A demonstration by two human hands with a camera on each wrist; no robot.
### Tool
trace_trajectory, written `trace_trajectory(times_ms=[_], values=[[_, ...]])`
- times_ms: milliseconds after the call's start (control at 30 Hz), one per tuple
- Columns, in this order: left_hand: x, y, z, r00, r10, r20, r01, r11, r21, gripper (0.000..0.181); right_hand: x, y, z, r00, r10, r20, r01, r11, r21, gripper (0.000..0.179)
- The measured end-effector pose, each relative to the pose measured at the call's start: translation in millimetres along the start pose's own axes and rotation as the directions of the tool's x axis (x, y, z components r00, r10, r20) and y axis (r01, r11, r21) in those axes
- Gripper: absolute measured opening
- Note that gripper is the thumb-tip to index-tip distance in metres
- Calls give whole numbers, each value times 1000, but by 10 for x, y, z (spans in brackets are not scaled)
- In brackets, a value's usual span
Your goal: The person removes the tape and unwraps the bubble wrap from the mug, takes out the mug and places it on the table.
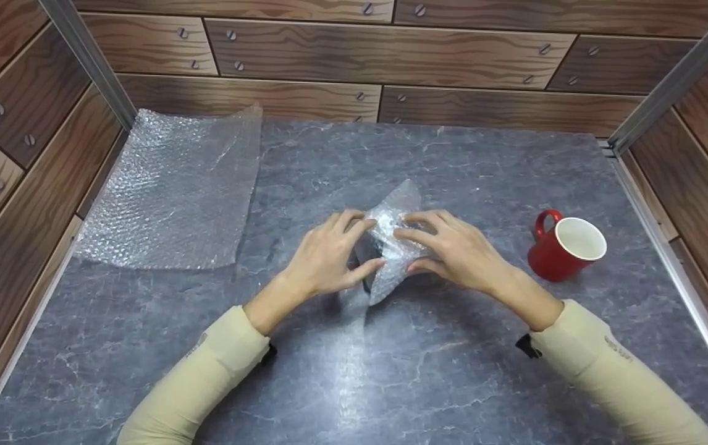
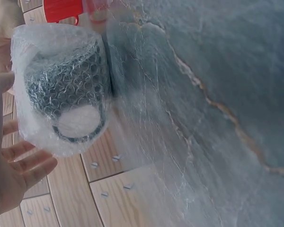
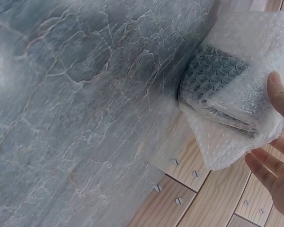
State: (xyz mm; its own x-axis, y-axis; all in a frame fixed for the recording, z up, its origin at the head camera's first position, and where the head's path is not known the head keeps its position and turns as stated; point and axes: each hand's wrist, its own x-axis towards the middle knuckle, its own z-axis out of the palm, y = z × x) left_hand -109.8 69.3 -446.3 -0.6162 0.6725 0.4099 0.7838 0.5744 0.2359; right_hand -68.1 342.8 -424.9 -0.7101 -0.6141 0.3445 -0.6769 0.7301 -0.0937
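Note:
A dark, mug-like object [image 2: 66, 80] lies on the table inside a sheet of bubble wrap [image 1: 402, 250], whose pointed folds stick up and out. From the left, my left hand [image 1: 329, 252] holds the bundle between thumb and fingertips. Opposite it, my right hand [image 1: 456, 250] grips the folded wrap, its thumb [image 3: 278, 92] against the plastic and its fingers at the lower edge. The object's dark side and a pale oval show through the bubbles in the left wrist view. Much of its shape is hidden by the wrap.
Right of the hands, a red mug [image 1: 555, 256] with a white inside stands upright, handle toward the back left. A flat sheet of bubble wrap [image 1: 172, 191] lies at the back left of the grey marbled table [image 1: 484, 383]. Wood-patterned walls [image 1: 391, 52] enclose the back and sides.

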Motion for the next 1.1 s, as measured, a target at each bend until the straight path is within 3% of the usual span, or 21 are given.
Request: trace_trajectory(times_ms=[600, 833, 1100], values=[[-37, 53, -72, 999, -30, 40, 29, 1000, 2, 59, -32, 61, -20, 1000, 20, -9, -20, 999, 39, 61], [-82, 124, -71, 999, 4, -38, -2, 999, 49, 56, -119, 47, -52, 995, 103, -12, -101, 989, 109, 57], [-122, 197, -50, 982, 134, -136, -126, 990, 64, 43, -216, 2, -100, 973, 223, -57, -210, 962, 175, 51]])
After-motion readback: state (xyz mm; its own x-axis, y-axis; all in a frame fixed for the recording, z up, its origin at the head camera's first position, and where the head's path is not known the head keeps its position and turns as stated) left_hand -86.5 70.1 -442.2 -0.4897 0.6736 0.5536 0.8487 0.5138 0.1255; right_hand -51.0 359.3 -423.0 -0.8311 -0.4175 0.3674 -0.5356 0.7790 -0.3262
